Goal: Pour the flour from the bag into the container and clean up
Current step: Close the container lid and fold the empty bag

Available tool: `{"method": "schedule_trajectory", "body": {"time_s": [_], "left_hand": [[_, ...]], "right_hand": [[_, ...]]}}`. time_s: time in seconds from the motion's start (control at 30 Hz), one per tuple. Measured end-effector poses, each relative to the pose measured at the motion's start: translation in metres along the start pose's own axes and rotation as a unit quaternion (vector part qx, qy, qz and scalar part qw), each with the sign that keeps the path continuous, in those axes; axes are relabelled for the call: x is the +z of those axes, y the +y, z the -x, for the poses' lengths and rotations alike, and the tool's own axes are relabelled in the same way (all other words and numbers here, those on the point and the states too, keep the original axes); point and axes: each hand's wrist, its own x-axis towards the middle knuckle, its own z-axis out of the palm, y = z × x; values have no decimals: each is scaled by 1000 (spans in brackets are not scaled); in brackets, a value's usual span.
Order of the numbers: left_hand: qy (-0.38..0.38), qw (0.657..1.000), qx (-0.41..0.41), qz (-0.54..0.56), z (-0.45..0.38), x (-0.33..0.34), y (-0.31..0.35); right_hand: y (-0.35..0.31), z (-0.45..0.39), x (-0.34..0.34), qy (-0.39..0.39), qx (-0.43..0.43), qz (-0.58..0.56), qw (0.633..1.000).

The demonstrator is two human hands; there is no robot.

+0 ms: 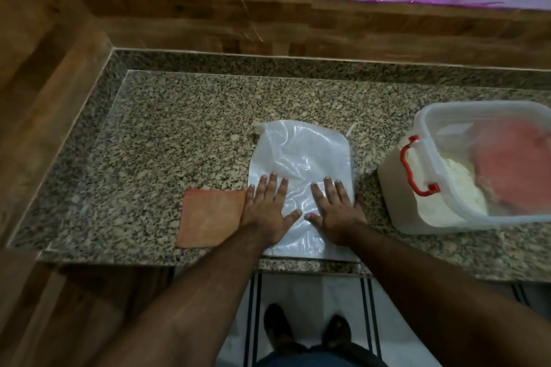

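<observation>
Pressing flat on the empty flour bag (301,167), the left hand (267,211) and the right hand (335,213) lie palm-down with fingers spread and straight, gripping nothing. That bag, a white woven plastic sack, lies flattened on the speckled granite counter (167,140) and serves as the landmark for everything else. Both hands cover its near half, the left on its left edge, the right on its right edge, thumbs pointing toward each other with a small gap of bag between them. Its far half is wrinkled and slightly puffed. Touching the bag's left edge lies an orange cloth (210,217), folded square and flat on the stone, partly under the left wrist. Well to the bag's right stands the clear plastic container (447,208), open-topped, with a red handle (414,167) on the side facing the bag and white flour (456,185) heaped inside. Behind the bag rises a wood-patterned wall (208,3)
</observation>
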Motion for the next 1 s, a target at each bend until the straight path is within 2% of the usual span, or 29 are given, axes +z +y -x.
{"method": "schedule_trajectory", "body": {"time_s": [0.17, 0.23, 0.33, 0.47, 0.57, 0.63, 0.73, 0.8, 0.93, 1.0], "left_hand": [[-36, 999, -17, 21, 4, -19, 12], [-31, 998, -23, 58, 6, -36, 22], [70, 983, -14, 171, 16, -68, 42], [220, 931, 62, 286, 39, -116, 88], [284, 895, 143, 313, 51, -152, 147], [297, 885, 205, 294, 53, -168, 189], [290, 885, 281, 231, 47, -176, 252], [273, 892, 305, 193, 38, -177, 294], [172, 936, 282, 126, 22, -167, 373], [84, 965, 245, 49, 15, -154, 401]], "right_hand": [[-12, 0, -29, -63, 39, 30, 997], [-19, 10, -48, -41, 28, 45, 998], [-14, 51, -88, 86, -21, 49, 995], [20, 134, -144, 256, -31, -10, 966], [66, 180, -171, 372, -8, -65, 926], [102, 193, -180, 412, 30, -77, 907], [160, 198, -182, 438, 70, -83, 892], [201, 197, -179, 439, 88, -79, 891], [289, 194, -170, 433, 129, -119, 884], [331, 197, -165, 451, 127, -187, 864]]}}
